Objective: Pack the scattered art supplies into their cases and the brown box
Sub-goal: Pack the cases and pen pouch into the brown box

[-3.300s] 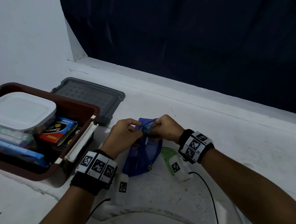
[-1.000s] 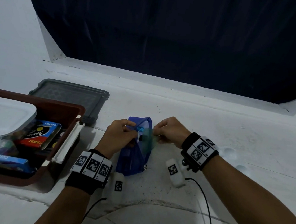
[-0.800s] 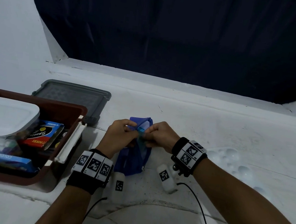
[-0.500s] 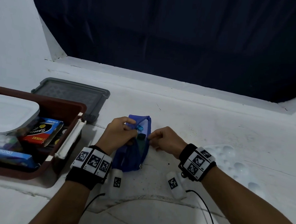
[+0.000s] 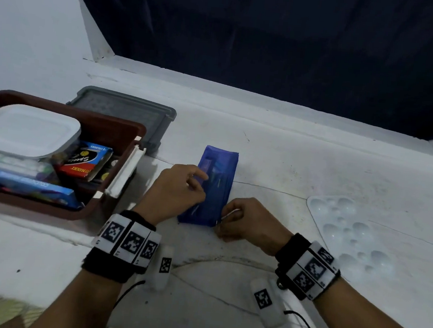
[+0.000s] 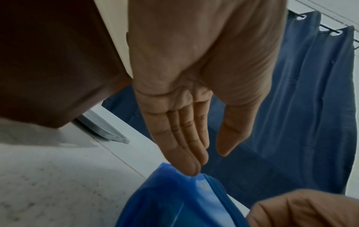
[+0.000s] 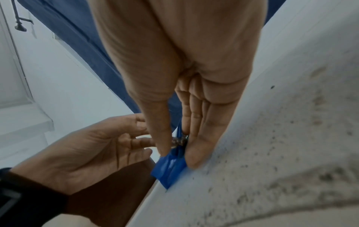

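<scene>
Blue pouch (image 5: 213, 190) flat on surface (image 5: 275, 169), centre. Right hand (image 5: 247, 221) at its 6 o'clock end, fingers (image 7: 196, 147) clamped on zipper pull (image 7: 179, 140). Left hand (image 5: 175, 190) at 9 o'clock edge, fingers (image 6: 186, 152) straight, touching pouch. Brown box (image 5: 118, 128) at 9 o'clock holds white tub (image 5: 25, 129), crayon packs (image 5: 86, 160).

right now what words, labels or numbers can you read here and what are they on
"NIKKI": bottom edge of the red and black card crayon box in the brown plastic box.
White script and small top-edge print, same crayon box: too blurred to read.
Lettering along the long blue card box: too blurred.
Black-and-white square marker tags on the wristbands: patterns, no words.
</scene>
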